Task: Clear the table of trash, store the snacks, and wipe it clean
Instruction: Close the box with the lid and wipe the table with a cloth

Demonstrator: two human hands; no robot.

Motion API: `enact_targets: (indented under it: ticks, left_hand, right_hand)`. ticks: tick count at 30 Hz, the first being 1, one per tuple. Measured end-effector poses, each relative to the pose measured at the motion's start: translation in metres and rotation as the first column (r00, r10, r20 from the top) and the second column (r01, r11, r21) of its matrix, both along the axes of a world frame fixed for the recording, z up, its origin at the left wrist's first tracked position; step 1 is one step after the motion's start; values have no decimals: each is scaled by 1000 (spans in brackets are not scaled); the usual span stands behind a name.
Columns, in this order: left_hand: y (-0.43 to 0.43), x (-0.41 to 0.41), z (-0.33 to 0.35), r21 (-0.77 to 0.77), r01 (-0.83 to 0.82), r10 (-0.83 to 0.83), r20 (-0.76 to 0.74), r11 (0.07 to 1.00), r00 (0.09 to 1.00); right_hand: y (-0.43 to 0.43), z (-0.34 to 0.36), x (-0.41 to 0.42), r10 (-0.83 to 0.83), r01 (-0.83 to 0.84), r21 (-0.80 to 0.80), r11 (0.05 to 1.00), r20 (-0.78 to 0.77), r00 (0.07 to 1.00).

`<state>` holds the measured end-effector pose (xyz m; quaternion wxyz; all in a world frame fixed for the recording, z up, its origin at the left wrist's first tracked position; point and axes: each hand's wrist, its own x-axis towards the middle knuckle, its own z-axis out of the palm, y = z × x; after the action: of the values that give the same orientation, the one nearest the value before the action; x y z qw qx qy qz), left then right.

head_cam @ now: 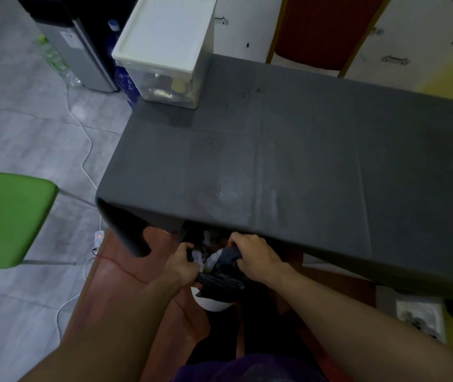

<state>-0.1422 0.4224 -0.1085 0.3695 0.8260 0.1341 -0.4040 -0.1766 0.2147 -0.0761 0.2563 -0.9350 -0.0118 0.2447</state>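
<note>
Surface (302, 150): covered in a dark grey cloth, with small wet patches (220, 190) near its front edge. A clear storage box (164, 51) with a white lid stands on its far left corner; the contents are blurred.

Trash bag (220, 283): black, set in a white bin (210, 303) on the floor just below the front edge of the surface. Pale crumpled trash (206, 259) shows in its open mouth.

Left hand (182, 264): at the left side of the bag's mouth, below the front edge of the surface, fingers curled round the bag's rim.

Right hand (255, 256): at the right side of the bag's mouth, fingers curled over a bunched dark fold of the bag and gripping it.

Left of the surface: a green chair (7, 216), and a white power strip (99, 238) with a red light on the tiled floor.
</note>
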Motion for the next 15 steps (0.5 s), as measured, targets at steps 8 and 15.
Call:
enact_targets:
  ticks: [8,15]
  left_hand:
    - [-3,0,0,4,-15,15,4,1000,1000]
    - [-5,0,1,18,-18,18,20,1000,1000]
  right_hand:
    - [-18,15,13,-288,236,193,952,314,905]
    - [-55,1,59,-291,309,-33,950,255,922]
